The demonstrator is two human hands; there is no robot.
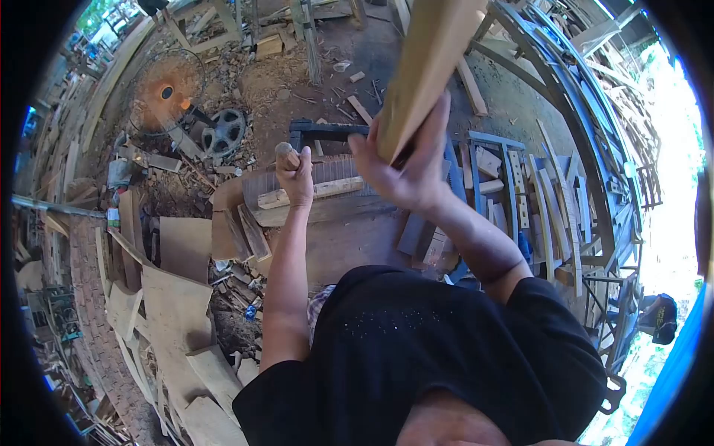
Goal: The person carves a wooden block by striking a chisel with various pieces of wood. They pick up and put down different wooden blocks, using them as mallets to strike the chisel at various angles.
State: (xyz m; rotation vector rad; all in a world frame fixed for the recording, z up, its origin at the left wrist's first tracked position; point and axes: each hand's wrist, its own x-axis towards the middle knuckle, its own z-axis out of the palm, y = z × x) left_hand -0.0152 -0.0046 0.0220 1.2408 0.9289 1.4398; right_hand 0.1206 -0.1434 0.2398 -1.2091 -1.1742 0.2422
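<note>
My left hand [297, 182] is closed around a short, round wooden handle [286, 154]; what tool it belongs to, if any, is hidden. Raised in front of me, my right hand [405, 167] grips the near end of a thick, squared wooden beam [431, 63], which slants up and out of the top of the view. Below both hands is a wooden work surface [335, 245] with a pale wood strip [316, 193] lying across it. The strip passes behind my left wrist and is apart from the beam.
A round fan [167, 93] stands at the far left beside a spoked wheel [224, 134]. Large wood sheets [175, 305] lean at the left. More wood pieces [554, 215] and a dark metal frame [565, 97] are at the right. Wood scraps litter the floor.
</note>
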